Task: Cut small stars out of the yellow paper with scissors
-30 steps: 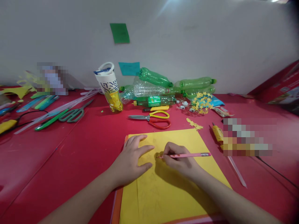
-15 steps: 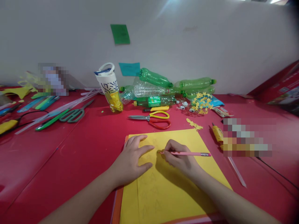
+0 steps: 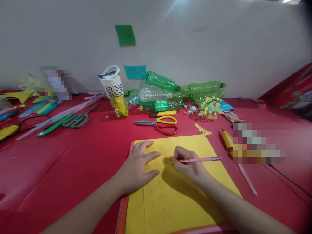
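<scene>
My right hand (image 3: 188, 164) grips a pink pencil (image 3: 201, 159), its tip touching or just over a yellow sheet of paper (image 3: 190, 201). Faint pencil outlines of pointed shapes run along the sheet's left part. My left hand (image 3: 140, 167) lies on the sheet's left side, fingers spread, holding nothing. Orange and pink sheets show beneath the yellow one at its left and lower edges. Beyond the paper lie scissors (image 3: 156, 123) with one yellow and one red handle, and a few small yellow paper stars (image 3: 203, 129).
Plastic bottles (image 3: 163, 81) are piled by the wall beside a white tumbler (image 3: 113, 91). A yellow cutter (image 3: 167, 113) lies before them. A yellow glue gun (image 3: 227, 139), partly blurred, and a glue stick (image 3: 247, 178) lie right. Grey-handled scissors (image 3: 79, 119) are at left.
My right hand and the pencil have shifted very slightly right on the sheet, and the pencil's eraser end has risen a little. My left hand stays in place.
</scene>
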The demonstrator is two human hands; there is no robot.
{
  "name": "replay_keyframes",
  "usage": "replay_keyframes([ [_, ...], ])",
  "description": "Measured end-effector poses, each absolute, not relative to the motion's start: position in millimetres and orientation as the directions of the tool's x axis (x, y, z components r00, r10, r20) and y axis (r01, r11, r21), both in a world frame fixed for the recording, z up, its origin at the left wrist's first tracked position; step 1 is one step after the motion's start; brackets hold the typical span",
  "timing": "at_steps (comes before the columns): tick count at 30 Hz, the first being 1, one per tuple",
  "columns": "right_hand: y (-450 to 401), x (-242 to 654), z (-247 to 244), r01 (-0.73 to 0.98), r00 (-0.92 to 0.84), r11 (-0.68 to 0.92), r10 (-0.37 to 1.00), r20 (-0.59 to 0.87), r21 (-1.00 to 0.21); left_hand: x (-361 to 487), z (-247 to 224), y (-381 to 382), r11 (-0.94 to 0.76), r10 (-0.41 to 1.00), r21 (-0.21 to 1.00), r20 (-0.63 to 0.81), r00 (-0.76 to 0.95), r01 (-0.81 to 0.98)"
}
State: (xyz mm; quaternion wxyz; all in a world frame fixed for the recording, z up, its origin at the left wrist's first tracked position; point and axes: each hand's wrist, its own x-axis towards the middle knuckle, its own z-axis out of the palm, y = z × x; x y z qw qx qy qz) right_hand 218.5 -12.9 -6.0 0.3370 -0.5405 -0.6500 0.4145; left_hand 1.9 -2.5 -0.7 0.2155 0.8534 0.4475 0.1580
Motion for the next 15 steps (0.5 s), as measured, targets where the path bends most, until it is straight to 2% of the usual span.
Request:
replay_keyframes([
  [15, -14.5, 220.4, -2.5, 0.391, -0.246, 0.076, 0.969, -0.025, -0.917, 2.1, -0.2, -2.4, -0.505, 0.832, 0.505, 0.069, 0.551, 0.700],
])
